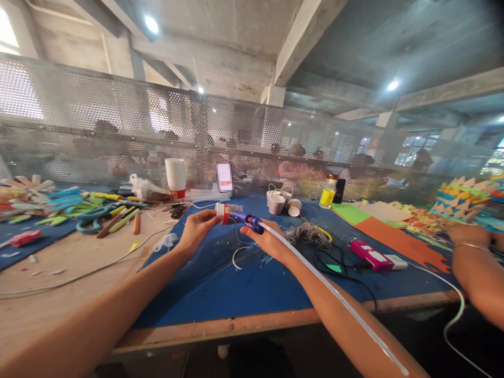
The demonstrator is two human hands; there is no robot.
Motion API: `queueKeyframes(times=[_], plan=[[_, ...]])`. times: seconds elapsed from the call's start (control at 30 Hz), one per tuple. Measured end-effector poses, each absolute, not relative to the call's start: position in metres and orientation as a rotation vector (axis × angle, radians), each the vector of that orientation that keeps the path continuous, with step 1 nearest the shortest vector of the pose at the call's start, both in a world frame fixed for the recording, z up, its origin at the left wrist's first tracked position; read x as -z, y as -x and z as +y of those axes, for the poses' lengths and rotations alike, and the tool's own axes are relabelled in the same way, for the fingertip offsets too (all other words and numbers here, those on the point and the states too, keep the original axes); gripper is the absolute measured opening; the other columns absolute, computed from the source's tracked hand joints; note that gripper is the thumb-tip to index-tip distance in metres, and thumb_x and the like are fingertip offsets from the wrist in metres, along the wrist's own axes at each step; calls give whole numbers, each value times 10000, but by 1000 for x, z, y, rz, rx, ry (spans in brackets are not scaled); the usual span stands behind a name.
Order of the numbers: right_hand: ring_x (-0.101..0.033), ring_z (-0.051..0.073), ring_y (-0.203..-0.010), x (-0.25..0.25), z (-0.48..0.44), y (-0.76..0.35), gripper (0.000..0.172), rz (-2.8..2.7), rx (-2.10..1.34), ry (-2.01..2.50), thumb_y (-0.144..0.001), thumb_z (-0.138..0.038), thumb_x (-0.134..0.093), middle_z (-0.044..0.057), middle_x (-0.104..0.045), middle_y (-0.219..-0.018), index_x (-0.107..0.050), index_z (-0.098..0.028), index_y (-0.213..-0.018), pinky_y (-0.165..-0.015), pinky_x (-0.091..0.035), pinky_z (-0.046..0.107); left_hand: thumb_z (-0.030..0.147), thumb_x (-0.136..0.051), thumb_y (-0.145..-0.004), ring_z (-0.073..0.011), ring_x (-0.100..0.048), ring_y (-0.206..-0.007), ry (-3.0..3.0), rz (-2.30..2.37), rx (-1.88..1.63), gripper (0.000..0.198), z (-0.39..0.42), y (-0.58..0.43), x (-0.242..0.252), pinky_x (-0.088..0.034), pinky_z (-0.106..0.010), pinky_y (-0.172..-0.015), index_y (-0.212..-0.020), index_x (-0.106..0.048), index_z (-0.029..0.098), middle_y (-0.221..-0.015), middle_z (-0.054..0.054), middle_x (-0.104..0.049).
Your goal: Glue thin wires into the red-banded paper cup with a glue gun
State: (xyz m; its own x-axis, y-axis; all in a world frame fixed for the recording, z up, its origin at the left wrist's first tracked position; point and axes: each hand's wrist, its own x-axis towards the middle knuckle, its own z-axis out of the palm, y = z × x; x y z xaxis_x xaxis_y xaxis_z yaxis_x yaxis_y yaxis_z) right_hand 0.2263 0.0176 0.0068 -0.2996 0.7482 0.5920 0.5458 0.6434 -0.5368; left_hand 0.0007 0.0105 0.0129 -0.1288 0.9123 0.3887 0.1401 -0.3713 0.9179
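My left hand (199, 229) pinches a small white and red paper cup (221, 212), held tilted above the blue mat. In my right hand (268, 237) is a blue glue gun (247, 219), its nozzle end against or very near the cup. A long translucent glue stick (331, 289) runs from the back of the gun along my right forearm. Behind my hands stand several small paper cups (276, 203), some wrapped in cord. A bundle of grey cord (309, 235) lies to the right of my right hand.
A tall cup stack (175, 178), blue scissors (94, 218) and coloured sticks (122, 220) are at the left. To the right are a yellow bottle (328, 193), a pink device (370, 255), orange sheets (397, 239) and another person's arm (478, 278). A perforated screen (244, 131) stands behind.
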Motion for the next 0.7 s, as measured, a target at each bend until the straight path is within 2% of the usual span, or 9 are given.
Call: queueKeyframes(times=[0.7], plan=[[-484,120,-576,-5,19,-225,491,-2030,-236,1023,-829,-654,-574,-5,-607,-625,-647,-186,-697,-541,-303,228,432,-745,-690,-211,-639,-809,-1509,1183,-1587,356,16,2,-10,-463,-264,-701,-905,-757,148,-880,-51,-759]])
